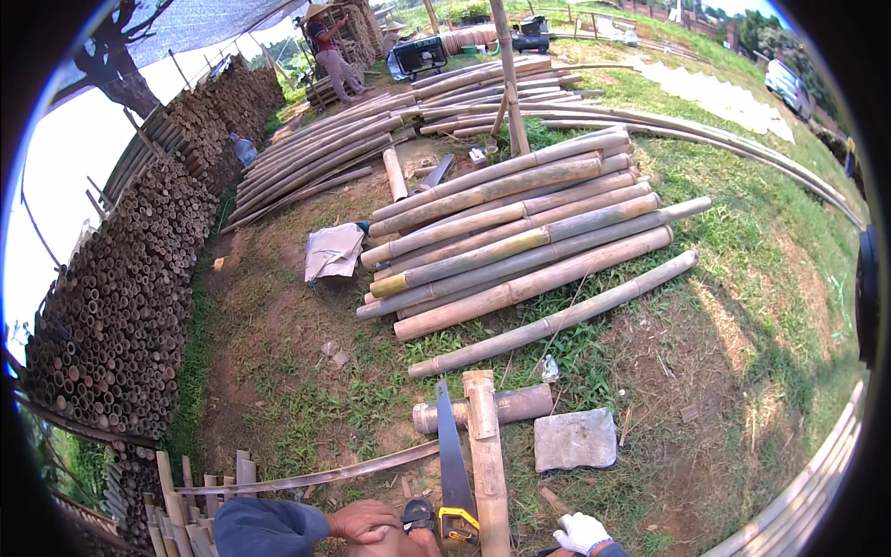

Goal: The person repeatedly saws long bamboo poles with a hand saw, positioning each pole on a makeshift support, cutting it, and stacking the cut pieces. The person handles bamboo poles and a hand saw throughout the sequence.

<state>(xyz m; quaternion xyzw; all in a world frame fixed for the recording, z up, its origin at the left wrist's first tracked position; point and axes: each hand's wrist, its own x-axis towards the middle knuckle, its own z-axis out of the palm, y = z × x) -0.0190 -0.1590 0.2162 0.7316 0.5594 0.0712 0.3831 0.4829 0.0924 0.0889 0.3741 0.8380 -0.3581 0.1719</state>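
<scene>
My bare left hand [366,520] rests over my bent knee, fingers loosely bent and holding nothing. My right hand [583,534], in a white glove, is low at the front edge with its fingers curled in; what is in them is hidden. A short brown wooden piece [555,501] lies just beyond the glove. Between my hands, a handsaw [454,464] with a yellow-and-black handle leans along a bamboo pole [488,464], blade pointing away. Neither hand touches the saw. The pole's far end lies across a short, thick bamboo piece [524,405].
A grey stone block [575,440] sits right of the pole. Farther off lie cut bamboo poles [520,246] in a pile, with a folded sheet [334,252] beside them. Stacked bamboo [130,306] walls the left side. A person [329,51] stands at the back.
</scene>
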